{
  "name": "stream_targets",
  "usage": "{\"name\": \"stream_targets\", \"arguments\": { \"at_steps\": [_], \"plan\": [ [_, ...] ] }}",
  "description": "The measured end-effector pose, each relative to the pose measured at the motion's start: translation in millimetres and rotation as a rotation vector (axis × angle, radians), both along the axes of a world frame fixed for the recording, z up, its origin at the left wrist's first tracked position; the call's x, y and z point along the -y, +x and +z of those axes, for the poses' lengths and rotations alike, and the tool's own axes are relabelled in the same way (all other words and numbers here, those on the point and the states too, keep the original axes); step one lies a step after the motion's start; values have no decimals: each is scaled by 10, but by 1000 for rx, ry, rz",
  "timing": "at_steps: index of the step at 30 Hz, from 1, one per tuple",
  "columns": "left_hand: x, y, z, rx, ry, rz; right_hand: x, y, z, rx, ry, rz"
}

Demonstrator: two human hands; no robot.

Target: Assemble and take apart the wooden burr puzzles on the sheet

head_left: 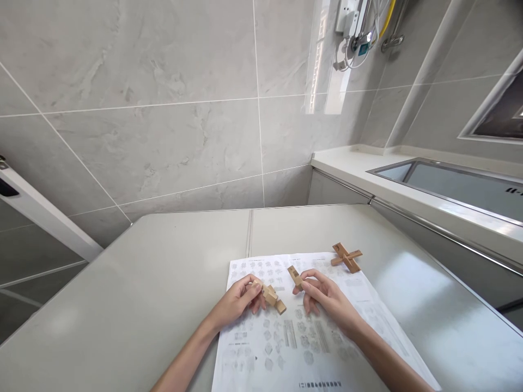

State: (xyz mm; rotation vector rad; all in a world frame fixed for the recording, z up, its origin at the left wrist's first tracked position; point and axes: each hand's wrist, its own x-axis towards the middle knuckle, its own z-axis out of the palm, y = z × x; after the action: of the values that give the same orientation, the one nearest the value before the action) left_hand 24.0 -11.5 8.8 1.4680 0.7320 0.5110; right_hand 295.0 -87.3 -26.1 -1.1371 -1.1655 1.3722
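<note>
My left hand [242, 298] is closed on a small cluster of interlocked wooden puzzle pieces [270, 295], held above a printed sheet. A single notched wooden puzzle piece [295, 276] is pinched between the thumb and fingers of my right hand [321, 291], a short way to the right of the cluster and apart from it. Beneath both hands lies the white instruction sheet [286, 370], covered in small diagrams. Several darker wooden pieces form a crossed group [346, 258] at the sheet's upper right corner, touched by neither hand.
The pale table [183, 261] has a seam running to its far edge. A tiled wall [163, 136] stands behind it. To the right are a white counter [347, 158] with a sink [441, 177]; sockets and cables [353, 32] hang on the wall above. A white frame [53, 212] leans at left.
</note>
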Motion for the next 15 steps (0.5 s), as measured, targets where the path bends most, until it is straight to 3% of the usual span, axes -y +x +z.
{"name": "stream_targets", "arguments": {
  "at_steps": [9,15],
  "plan": [
    [39,83,-31,121,-211,120,10,30,5,-208,-44,186],
    [73,151,-15,130,-235,117,25,39,41,-300,-62,205]
  ]
}}
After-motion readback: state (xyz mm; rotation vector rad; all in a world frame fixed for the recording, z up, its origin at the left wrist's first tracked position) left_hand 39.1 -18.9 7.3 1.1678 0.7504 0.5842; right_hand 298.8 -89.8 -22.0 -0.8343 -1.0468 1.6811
